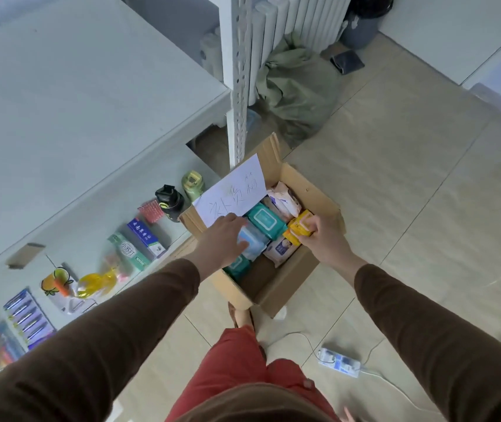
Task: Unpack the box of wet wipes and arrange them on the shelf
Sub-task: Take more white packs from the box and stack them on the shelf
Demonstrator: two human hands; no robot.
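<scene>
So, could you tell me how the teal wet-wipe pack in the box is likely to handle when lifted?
The teal pack looks like a soft film pouch, so it will probably flex rather than stay stiff. Its glossy wrap may be a little slippery. It lies flat among other packs in the cardboard box, so rolling seems unlikely.

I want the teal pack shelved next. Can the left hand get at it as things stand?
Probably yes. The left hand reaches open into the open cardboard box, and the teal wet wipe pack with a white lid lies uncovered right beside its fingertips.

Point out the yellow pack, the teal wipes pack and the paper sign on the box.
yellow pack (299, 229), head view, its top face.
teal wipes pack (266, 222), head view, its lid.
paper sign (234, 193), head view, its middle.
</scene>
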